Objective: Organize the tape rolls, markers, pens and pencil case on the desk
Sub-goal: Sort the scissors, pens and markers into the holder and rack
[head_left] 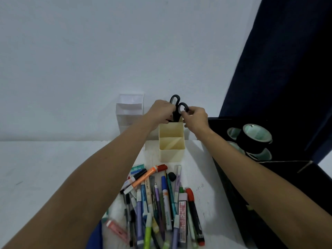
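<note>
Black-handled scissors point(177, 106) stand blades down in the far compartment of a cream pen holder point(171, 151) at the back of the white desk point(45, 168). My left hand point(160, 111) grips the scissors at the handle base. My right hand point(195, 117) pinches the right handle loop. A heap of markers and pens point(158, 203) lies in front of the holder, among them an orange marker point(145, 177). Several black tape rolls point(255, 137) sit in a dark box point(291, 144) to the right.
A white open box point(129, 114) stands against the wall, left of the holder. A small teal staples box point(137, 168) and a pink eraser point(116, 230) lie beside the pens. A dark blue curtain point(287, 60) hangs at right. Something blue point(95, 238) shows at the bottom edge.
</note>
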`<state>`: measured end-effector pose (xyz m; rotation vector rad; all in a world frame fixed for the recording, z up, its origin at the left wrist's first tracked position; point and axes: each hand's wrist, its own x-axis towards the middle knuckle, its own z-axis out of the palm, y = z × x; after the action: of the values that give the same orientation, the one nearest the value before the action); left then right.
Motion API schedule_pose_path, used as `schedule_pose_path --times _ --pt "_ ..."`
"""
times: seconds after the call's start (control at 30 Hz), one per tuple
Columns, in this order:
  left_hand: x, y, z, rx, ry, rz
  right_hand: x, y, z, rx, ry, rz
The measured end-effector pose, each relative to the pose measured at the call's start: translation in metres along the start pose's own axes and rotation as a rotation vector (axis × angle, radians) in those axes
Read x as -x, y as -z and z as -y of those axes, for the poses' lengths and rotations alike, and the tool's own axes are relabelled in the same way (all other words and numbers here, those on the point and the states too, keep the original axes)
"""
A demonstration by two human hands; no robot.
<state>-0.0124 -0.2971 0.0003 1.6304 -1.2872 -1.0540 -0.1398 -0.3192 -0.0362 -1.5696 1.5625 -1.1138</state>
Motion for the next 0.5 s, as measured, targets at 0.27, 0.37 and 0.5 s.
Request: schedule_pose_path --times 0.27,0.37,0.5 --pt "0.004 0.003 0.009 -0.753 -0.355 -0.093 0.007 0.005 0.006 0.056 0.099 -0.028" --pt "0.018 0.010 0.008 -0.724 -0.386 -0.142 0.021 0.006 0.008 0.028 0.187 -0.119" --pt "0.050 0.035 0.031 -0.732 -0.313 -0.065 0.054 0.001 0.006 0.170 0.369 0.179"
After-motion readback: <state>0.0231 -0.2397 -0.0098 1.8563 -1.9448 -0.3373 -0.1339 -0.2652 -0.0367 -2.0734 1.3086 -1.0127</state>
